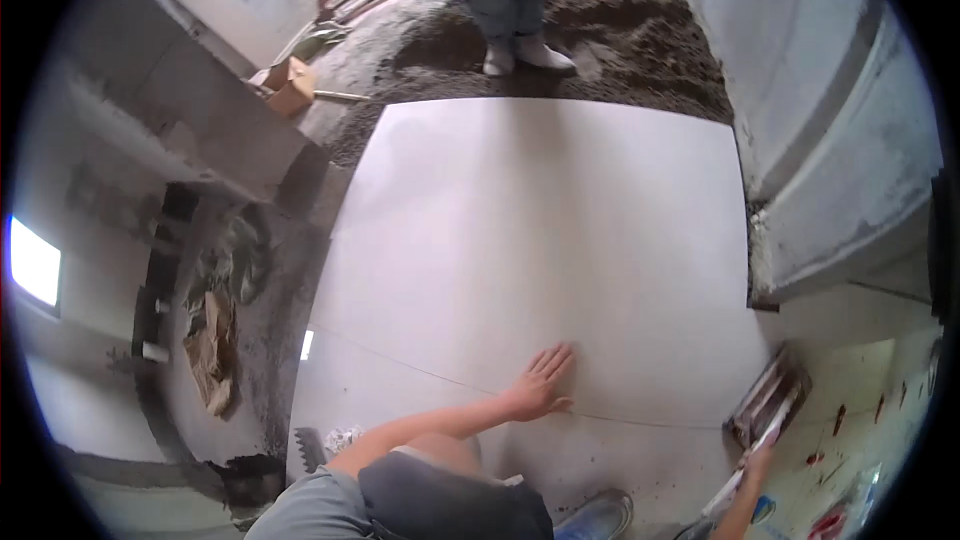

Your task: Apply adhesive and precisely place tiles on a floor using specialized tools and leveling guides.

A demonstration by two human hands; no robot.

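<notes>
A large white tile floor panel (560, 240) stretches out before me, with a thin seam line running across its near part. My left hand (540, 386) lies flat on it, fingers stretched and apart, holding nothing. At the right edge, my right hand (757, 467) is closed around the pale handle of a tool with a rectangular, brownish ridged head (768, 398). The head rests at or just above the tile edge; which of the two I cannot tell. Its exact kind is unclear.
Past the far edge, a person (505, 0) stands on dark loose mortar (630, 30). A cardboard box (290, 87) and crumpled brown paper bag (212, 355) lie left. A notched trowel (310, 448) is near my leg; small red pieces (838, 420) line the right. Wall ends (830, 230) flank the tile.
</notes>
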